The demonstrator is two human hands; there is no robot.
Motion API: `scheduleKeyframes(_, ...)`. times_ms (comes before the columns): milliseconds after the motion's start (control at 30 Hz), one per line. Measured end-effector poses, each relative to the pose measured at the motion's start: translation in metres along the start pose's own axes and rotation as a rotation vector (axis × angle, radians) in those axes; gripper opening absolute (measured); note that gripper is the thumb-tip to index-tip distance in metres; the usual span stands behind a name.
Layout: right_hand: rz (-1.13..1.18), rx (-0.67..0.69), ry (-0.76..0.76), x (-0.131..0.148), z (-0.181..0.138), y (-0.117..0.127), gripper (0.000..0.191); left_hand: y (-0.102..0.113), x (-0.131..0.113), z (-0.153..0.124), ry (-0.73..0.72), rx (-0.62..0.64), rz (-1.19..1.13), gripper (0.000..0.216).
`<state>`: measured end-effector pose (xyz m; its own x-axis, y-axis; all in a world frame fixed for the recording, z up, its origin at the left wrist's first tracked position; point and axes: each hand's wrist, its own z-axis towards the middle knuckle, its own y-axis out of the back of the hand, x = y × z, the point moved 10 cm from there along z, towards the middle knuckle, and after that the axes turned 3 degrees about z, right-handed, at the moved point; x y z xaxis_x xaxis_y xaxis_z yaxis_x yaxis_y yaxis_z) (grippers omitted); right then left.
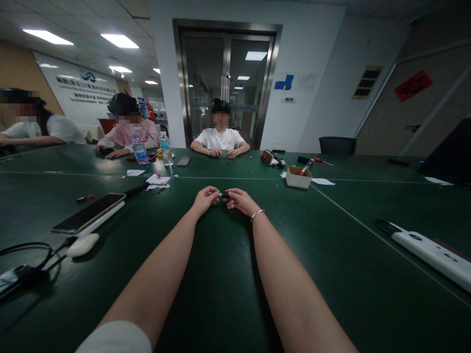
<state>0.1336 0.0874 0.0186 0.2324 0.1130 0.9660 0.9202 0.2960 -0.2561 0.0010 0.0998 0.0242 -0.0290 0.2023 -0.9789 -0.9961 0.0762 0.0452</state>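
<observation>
Around the hands, things lie scattered on the tabletop, all apart from them: to the left, a smartphone (88, 213) beside a long white bar (105, 219), a rounded white plug (83, 245) with black cables (49, 252), a small red-and-black piece (84, 198), and paper scraps (158, 180); farther off, two water bottles (140, 151) near each other. To the right stand an open cardboard box (299, 179) with a slim item leaning in it and, nearer, a white power strip (434, 250). Straight ahead, between both hands, is a small black object (224, 194) with a silvery end toward the left; it is too small to identify further, and the fingers partly cover it. The left hand (207, 201) pinches the silvery end, while the right hand (240, 201), its wrist ringed by a metal bracelet (257, 214), grasps the dark part with the fingertips. The table (221, 274) is dark green, slightly glossy, and crossed by pale seams. Across it sits a co-worker in a white T-shirt (221, 139) before glass double doors (202, 63); two more people sit at left, under rectangular ceiling lights (119, 40).
</observation>
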Motion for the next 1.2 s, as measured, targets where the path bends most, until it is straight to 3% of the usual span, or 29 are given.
scheduleKeyframes(200, 0.044, -0.041, -0.004, -0.002, 0.001, 0.006, 0.007, -0.007, -0.005, -0.005, -0.001, 0.069, 0.037, 0.033)
scheduleKeyframes(467, 0.046, -0.035, 0.002, -0.003, 0.002, 0.007, 0.005, -0.008, 0.005, 0.0, 0.023, 0.055, 0.162, 0.024)
scheduleKeyframes(700, 0.036, 0.005, -0.001, -0.004, 0.002, 0.004, 0.006, -0.007, 0.004, 0.002, -0.019, 0.06, 0.328, 0.03)
scheduleKeyframes(1100, 0.043, -0.067, 0.112, 0.004, 0.003, 0.012, 0.019, 0.015, 0.007, 0.005, 0.115, -0.157, 0.199, 0.038)
scheduleKeyframes(1200, 0.043, -0.041, 0.11, 0.004, 0.002, 0.01, 0.02, 0.015, 0.009, 0.005, 0.135, -0.144, 0.188, 0.037)
